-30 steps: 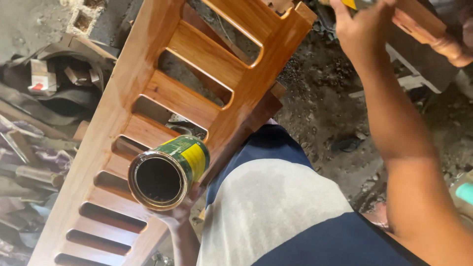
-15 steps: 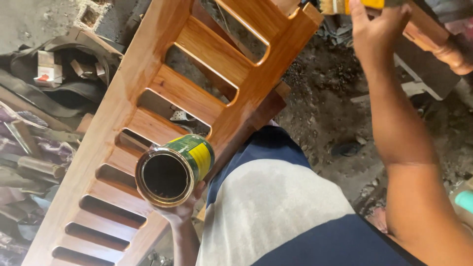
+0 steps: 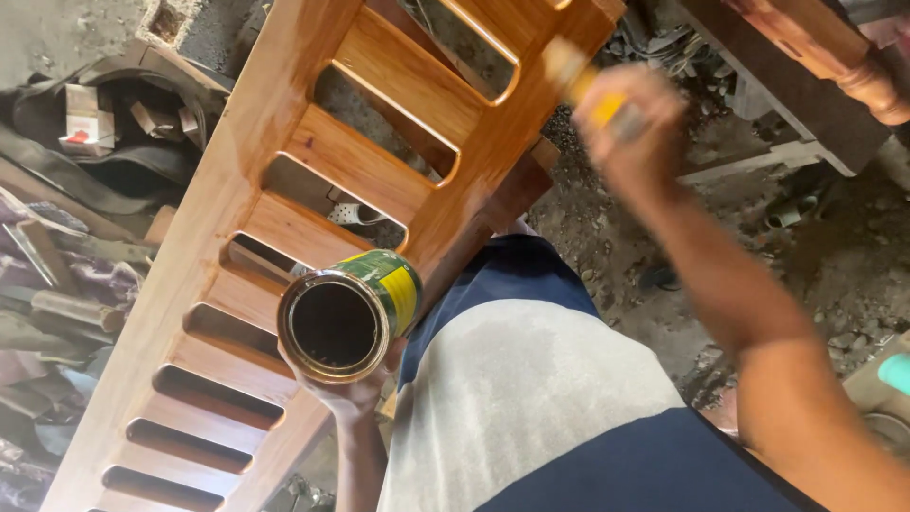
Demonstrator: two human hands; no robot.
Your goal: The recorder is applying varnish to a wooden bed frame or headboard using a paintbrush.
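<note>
Left hand [image 3: 349, 393] grips an open tin [image 3: 346, 313] from below, fingers wrapped under its base, mouth tilted toward the camera. Its label is green and yellow; its inside looks dark, and I cannot tell how full it is. It hangs over the lower rail of a slatted wooden frame [image 3: 237, 199], glossy orange-brown, which runs diagonally across the view. Right hand [image 3: 630, 128] is closed around a yellow-handled brush [image 3: 580, 78], blurred, its bristles at the frame's right rail near the top. At left, scrap wood and 1 small box [image 3: 81, 118] lie on dark rubber. Dirt floor [image 3: 654, 256] shows at right.
</note>
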